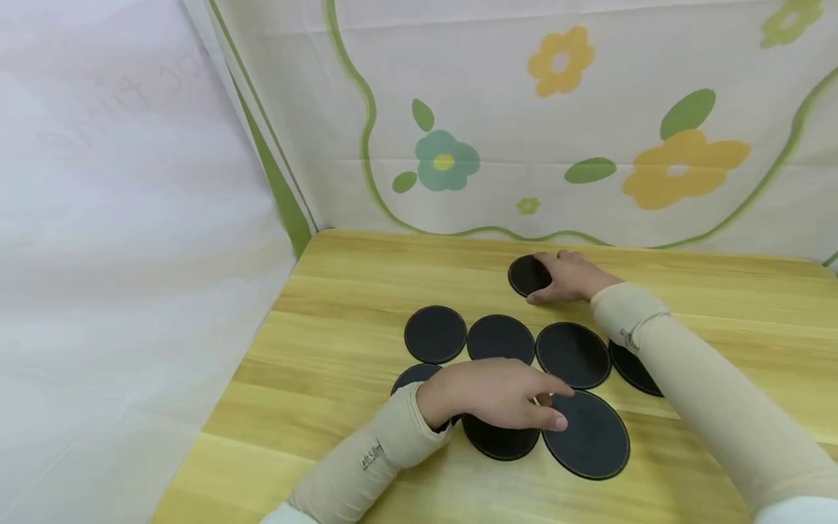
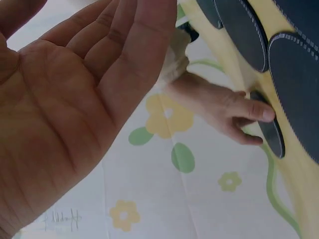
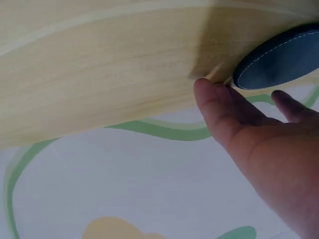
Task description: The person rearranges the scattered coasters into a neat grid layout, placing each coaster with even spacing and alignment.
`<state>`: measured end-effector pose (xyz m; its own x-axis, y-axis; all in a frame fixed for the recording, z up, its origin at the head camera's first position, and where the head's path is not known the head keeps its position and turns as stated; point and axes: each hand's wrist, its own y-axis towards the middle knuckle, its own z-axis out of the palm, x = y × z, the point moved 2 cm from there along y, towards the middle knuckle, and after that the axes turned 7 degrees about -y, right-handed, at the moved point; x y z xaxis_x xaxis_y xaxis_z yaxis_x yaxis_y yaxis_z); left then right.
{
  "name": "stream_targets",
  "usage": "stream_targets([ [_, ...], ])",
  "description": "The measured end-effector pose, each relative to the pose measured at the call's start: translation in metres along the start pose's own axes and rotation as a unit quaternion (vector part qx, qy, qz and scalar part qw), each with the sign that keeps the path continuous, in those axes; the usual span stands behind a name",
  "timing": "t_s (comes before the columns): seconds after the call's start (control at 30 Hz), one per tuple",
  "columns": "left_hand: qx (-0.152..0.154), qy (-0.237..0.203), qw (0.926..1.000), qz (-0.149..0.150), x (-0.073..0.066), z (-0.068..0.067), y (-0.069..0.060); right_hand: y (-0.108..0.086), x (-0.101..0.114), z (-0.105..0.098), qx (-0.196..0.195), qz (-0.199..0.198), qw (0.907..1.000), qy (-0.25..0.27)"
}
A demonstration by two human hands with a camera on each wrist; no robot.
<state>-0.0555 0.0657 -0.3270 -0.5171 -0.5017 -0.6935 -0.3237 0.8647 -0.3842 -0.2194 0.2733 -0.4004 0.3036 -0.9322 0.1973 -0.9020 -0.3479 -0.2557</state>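
My right hand is at the back of the table, holding a small black round coaster by its edge between spread thumb and fingers. The palm hides the coaster's right part. In the right wrist view, the fingertips meet the rim of this coaster. My left hand hovers over the front row with its fingers extended, holding nothing. Beneath it are a black coaster and a larger one. In the left wrist view, its palm faces the camera.
Behind the left hand runs a row of black coasters: one at the left, one beside it, a larger one, and one partly under the right sleeve. A flowered cloth hangs behind the wooden table.
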Motion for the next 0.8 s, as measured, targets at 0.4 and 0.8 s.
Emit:
stream_targets([
  [0.4,-0.186,0.062,0.9659,-0.169,0.078,-0.076,0.042,-0.015,-0.026,0.001,-0.042,0.075,0.9951,0.051],
  [0.8,-0.211,-0.022,0.9455,-0.247,0.117,-0.108,0.091,-0.012,-0.003,0.003,0.001,0.090,0.9845,0.151],
])
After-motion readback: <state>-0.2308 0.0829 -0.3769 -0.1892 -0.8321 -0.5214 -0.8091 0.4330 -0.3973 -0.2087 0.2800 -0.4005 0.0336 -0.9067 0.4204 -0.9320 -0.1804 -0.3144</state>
